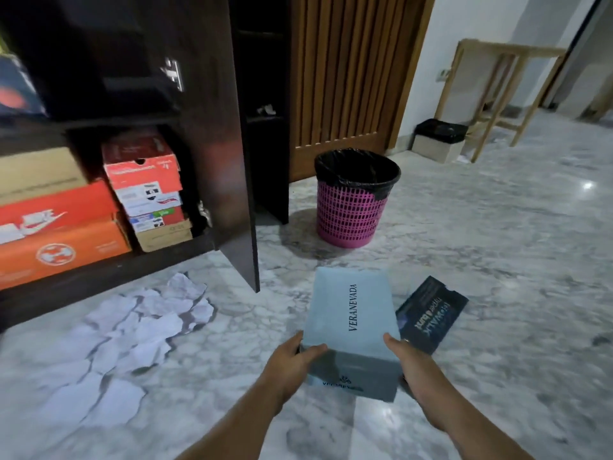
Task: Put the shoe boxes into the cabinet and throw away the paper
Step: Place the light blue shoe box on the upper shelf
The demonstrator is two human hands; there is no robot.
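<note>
A pale blue shoe box point(351, 313) with dark lettering is held over the marble floor by both hands. My left hand point(295, 356) grips its left near corner and my right hand point(411, 363) grips its right near side. A dark blue shoe box point(431, 313) lies on the floor just right of it. Crumpled white paper point(132, 330) is spread on the floor to the left, in front of the dark cabinet point(212, 127). The cabinet's bottom shelf holds orange, red and brown shoe boxes point(59, 227). A pink bin point(351, 207) with a black liner stands beyond the blue box.
The cabinet's open door point(232, 200) juts out toward me between the paper and the bin. A wooden slatted door point(345, 78) is behind the bin. A small black-topped box point(438, 141) and a wooden frame stand point(497, 94) sit at the far right.
</note>
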